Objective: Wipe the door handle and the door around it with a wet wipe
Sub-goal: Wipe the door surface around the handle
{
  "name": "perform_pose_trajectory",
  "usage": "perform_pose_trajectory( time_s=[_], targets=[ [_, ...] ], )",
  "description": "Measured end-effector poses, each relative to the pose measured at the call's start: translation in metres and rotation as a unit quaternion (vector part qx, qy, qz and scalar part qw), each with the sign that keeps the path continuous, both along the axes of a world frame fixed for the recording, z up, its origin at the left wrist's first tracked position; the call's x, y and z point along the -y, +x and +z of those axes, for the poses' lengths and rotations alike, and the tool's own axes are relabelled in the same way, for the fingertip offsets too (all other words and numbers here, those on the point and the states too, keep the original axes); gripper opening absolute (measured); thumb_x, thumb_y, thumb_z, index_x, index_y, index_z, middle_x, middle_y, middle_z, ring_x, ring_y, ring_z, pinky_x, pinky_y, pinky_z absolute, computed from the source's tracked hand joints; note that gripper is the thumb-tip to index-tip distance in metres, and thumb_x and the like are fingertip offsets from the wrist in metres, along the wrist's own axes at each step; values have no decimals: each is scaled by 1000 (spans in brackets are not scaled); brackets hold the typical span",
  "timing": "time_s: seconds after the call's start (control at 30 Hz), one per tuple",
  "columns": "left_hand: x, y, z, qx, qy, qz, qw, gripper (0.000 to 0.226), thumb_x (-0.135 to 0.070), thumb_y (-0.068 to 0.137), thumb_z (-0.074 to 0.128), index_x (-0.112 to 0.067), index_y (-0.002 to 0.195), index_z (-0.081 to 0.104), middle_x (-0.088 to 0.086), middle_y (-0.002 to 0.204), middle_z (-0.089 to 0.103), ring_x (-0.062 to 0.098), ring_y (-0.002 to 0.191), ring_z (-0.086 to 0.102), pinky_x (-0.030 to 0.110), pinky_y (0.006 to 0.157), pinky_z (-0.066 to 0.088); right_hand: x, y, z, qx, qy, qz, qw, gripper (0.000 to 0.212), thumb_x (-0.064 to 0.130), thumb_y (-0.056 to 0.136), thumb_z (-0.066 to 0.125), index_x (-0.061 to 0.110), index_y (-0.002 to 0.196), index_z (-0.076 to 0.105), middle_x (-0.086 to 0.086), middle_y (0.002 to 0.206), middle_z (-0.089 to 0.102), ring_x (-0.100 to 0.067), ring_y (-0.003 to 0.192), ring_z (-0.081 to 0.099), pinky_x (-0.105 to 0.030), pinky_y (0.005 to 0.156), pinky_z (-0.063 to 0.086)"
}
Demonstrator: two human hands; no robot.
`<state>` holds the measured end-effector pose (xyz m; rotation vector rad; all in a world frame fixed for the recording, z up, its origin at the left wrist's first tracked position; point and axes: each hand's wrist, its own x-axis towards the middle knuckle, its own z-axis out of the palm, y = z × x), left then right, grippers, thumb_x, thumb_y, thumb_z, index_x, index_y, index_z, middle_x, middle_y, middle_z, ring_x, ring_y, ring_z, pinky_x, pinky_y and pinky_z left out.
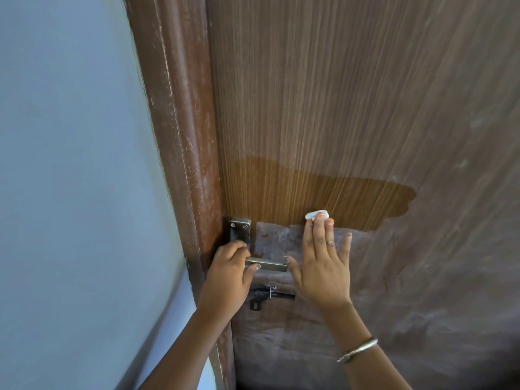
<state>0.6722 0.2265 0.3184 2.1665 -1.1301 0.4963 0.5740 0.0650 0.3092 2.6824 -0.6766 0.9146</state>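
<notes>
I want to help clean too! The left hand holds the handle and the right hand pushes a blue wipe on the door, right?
Not quite. The wipe is white, not blue, as the head view shows. The rest is right: the left hand holds the handle, and the right hand pushes the wipe on the door.

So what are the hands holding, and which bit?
The left hand grips the door handle at its end by the plate. The right hand grips nothing; straight fingers press the wet wipe against the door.
</notes>
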Motion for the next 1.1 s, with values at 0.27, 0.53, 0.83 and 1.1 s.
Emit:
perform_pose_trajectory(
  time_s=[0.27,0.53,0.83,1.1],
  targets=[
    [2,0,0,-5,-8,8,1000,25,-10,72,76,1,93,67,15,103,67,29,95,62,31,78,49,38,-35,-3,157,146,-96,972,86,59,93,13,-12,140,17,-28,150,-1,-46,139,6,-69,106,7],
    [-6,1,-11,-9,-4,8,1000,25,-8,72,76,2,92,66,15,103,66,30,94,61,37,77,53,29,-25,-10,127,87,-42,987,79,54,95,15,-9,141,17,-33,149,10,-37,140,-2,-58,110,-2],
    [-10,3,-11,-5,-3,9,1000,22,-8,72,76,0,90,65,14,102,65,29,93,60,34,77,51,8,-17,-55,3,10,4,1000,59,24,88,31,-6,138,25,-27,146,27,-41,135,19,-60,111,9],
    [-11,4,-12,-8,-7,10,1000,23,-10,72,76,-1,90,65,14,102,65,28,92,60,33,77,51,20,-23,-46,129,119,-90,980,70,33,90,33,-9,142,12,-27,151,0,-36,140,-4,-60,109,6]
  ],
)
